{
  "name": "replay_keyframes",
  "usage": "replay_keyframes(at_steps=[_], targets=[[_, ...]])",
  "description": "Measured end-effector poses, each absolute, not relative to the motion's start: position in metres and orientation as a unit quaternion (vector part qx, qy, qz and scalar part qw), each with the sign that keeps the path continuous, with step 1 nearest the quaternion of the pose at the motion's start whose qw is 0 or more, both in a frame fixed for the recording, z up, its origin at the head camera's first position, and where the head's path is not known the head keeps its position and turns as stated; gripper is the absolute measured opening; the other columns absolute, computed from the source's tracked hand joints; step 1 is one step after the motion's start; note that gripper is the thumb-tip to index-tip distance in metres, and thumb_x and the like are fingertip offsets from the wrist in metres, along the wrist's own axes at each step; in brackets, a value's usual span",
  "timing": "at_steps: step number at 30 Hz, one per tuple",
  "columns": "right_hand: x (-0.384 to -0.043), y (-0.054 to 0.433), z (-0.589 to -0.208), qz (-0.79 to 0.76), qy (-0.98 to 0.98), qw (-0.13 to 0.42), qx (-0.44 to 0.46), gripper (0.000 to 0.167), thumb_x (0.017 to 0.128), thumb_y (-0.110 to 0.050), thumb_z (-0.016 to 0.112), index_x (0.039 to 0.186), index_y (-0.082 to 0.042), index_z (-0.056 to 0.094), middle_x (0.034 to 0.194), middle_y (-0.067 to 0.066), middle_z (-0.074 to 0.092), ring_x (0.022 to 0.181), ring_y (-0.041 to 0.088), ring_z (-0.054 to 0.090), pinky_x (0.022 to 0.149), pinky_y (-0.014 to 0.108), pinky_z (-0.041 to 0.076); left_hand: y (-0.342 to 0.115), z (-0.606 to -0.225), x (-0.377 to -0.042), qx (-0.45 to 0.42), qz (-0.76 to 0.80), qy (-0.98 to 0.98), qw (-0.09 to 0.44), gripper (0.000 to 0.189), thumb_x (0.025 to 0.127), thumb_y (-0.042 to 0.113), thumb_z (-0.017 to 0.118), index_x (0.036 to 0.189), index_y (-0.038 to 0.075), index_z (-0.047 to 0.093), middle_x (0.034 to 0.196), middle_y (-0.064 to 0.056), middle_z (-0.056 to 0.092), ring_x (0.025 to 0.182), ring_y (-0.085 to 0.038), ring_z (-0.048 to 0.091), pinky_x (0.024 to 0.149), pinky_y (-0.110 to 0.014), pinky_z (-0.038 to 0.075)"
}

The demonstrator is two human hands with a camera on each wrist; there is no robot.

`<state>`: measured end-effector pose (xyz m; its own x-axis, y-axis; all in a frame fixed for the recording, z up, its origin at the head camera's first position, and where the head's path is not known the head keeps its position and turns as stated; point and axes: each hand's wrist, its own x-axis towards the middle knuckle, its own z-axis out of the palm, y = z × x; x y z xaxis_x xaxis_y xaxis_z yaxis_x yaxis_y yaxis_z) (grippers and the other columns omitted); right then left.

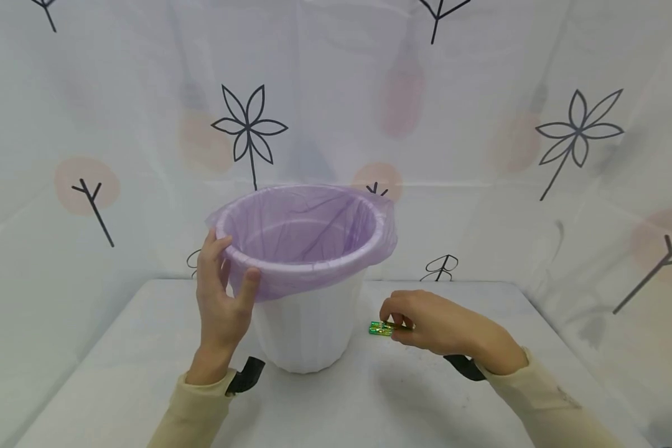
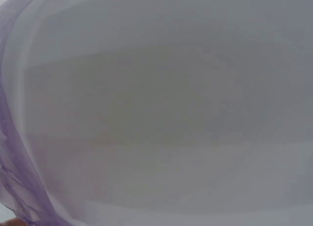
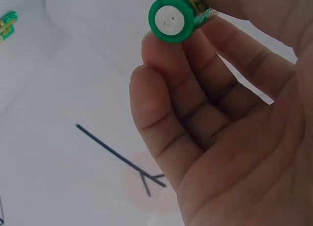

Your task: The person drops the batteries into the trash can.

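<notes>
A white trash can [image 1: 308,330] with a translucent purple liner [image 1: 313,267] folded over its rim stands on the table. My left hand [image 1: 221,305] holds the can at its left side, fingertips on the lined rim and thumb against the outside of the liner. The left wrist view is filled by the can's pale wall [image 2: 166,99], with liner along its left edge. Between thumb and fingers, my right hand [image 1: 437,320] pinches a green battery [image 3: 168,19], its flat silver end facing the camera. More green-and-gold batteries [image 1: 379,328] lie right by those fingertips, partly hidden.
The white table [image 1: 313,410] reaches back to a pale sheet [image 1: 336,93] printed with line-drawn flowers and twigs. The sheet also encloses both sides. The trash can stands left of the batteries, towards the middle of the table.
</notes>
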<state>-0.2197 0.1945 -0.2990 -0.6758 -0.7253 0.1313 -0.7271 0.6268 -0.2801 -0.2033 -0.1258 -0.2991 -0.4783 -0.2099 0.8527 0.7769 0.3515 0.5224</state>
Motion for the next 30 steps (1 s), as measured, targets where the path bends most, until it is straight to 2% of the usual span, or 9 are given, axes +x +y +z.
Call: replay_keyframes(at_steps=[14, 24, 30], targets=[[-0.204, 0.193, -0.239, 0.135, -0.893, 0.029, 0.428, 0.018, 0.087, -0.011, 0.067, 0.101, -0.022, 0.062, 0.087, -0.016, 0.053, 0.078, 0.003, 0.051, 0.069, 0.022, 0.048, -0.126, -0.299, -0.203, -0.208, -0.531, -0.678, 0.465, 0.059, 0.091, 0.030, 0.063, 0.126, -0.012, 0.042, 0.147, -0.031, 0.027, 0.134, -0.043, 0.031, 0.101, -0.065, 0.031], [-0.201, 0.183, -0.197, 0.142, -0.863, 0.059, 0.480, 0.021, 0.088, -0.008, 0.066, 0.099, -0.025, 0.061, 0.089, -0.014, 0.055, 0.078, 0.004, 0.052, 0.069, 0.023, 0.048, -0.126, -0.298, -0.202, -0.212, -0.526, -0.678, 0.468, 0.052, 0.088, 0.017, 0.063, 0.126, -0.013, 0.042, 0.146, -0.031, 0.027, 0.134, -0.043, 0.032, 0.101, -0.065, 0.031], [-0.205, 0.176, -0.179, 0.156, -0.854, 0.067, 0.492, 0.025, 0.087, -0.007, 0.067, 0.101, -0.026, 0.063, 0.090, -0.014, 0.057, 0.079, 0.004, 0.053, 0.069, 0.023, 0.049, -0.126, -0.298, -0.202, -0.215, -0.524, -0.678, 0.468, 0.053, 0.089, 0.018, 0.063, 0.126, -0.013, 0.042, 0.146, -0.032, 0.027, 0.135, -0.043, 0.030, 0.101, -0.065, 0.031]])
